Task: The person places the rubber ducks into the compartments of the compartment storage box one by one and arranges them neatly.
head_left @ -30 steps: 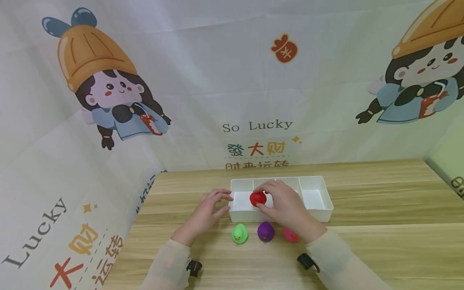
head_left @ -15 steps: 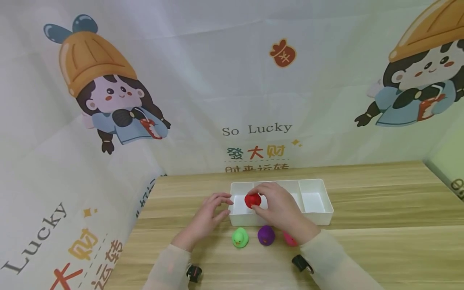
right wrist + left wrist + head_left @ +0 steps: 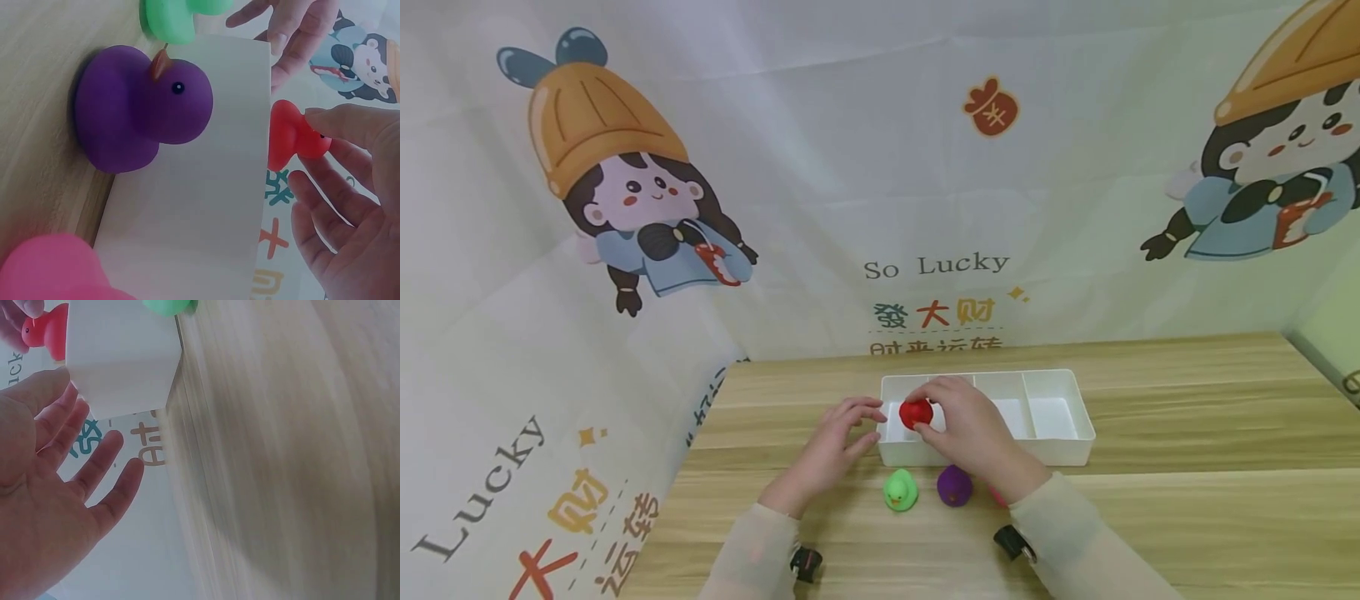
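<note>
My right hand (image 3: 968,423) pinches a red rubber duck (image 3: 916,413) by its head between thumb and fingers. The duck is over the left end compartment of a white divided box (image 3: 1060,452). In the right wrist view the red duck (image 3: 286,134) shows at the box's rim, its lower part partly hidden by the wall. My left hand (image 3: 835,446) is at the box's left end, fingers spread and fingertips right at the rim. From the left wrist view, the left hand (image 3: 56,469) holds nothing.
In front of the box stand a green duck (image 3: 900,490), a purple duck (image 3: 954,486) and a pink duck (image 3: 56,269), mostly hidden by the right arm in the head view. A printed cloth (image 3: 820,167) hangs behind the wooden table (image 3: 1187,408).
My right hand has moved left with the red duck, from around the second compartment to the left end one. My left hand has stayed at the box's left end.
</note>
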A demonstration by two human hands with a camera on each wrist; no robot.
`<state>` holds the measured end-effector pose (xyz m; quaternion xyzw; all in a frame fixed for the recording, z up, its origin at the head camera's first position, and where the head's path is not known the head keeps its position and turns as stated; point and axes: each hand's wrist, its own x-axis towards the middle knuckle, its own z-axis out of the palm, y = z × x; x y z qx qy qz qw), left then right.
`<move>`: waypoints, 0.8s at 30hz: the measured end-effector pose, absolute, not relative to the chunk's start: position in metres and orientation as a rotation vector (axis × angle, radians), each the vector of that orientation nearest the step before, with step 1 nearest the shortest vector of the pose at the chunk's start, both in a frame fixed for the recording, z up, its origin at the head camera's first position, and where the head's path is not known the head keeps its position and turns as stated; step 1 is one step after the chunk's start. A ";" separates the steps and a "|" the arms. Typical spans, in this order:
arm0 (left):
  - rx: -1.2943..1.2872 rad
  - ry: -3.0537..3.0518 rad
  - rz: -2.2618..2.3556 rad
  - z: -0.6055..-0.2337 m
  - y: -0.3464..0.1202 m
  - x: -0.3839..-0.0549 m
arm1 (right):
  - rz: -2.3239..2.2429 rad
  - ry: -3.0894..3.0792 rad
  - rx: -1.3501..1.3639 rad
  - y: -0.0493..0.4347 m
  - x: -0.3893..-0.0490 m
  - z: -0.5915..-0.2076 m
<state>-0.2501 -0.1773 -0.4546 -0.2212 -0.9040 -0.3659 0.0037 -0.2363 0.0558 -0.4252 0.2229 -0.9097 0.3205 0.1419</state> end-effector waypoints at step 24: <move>-0.698 -2.839 -1.194 -0.451 -0.176 -0.249 | 0.877 -2.706 0.647 0.041 -0.256 -0.429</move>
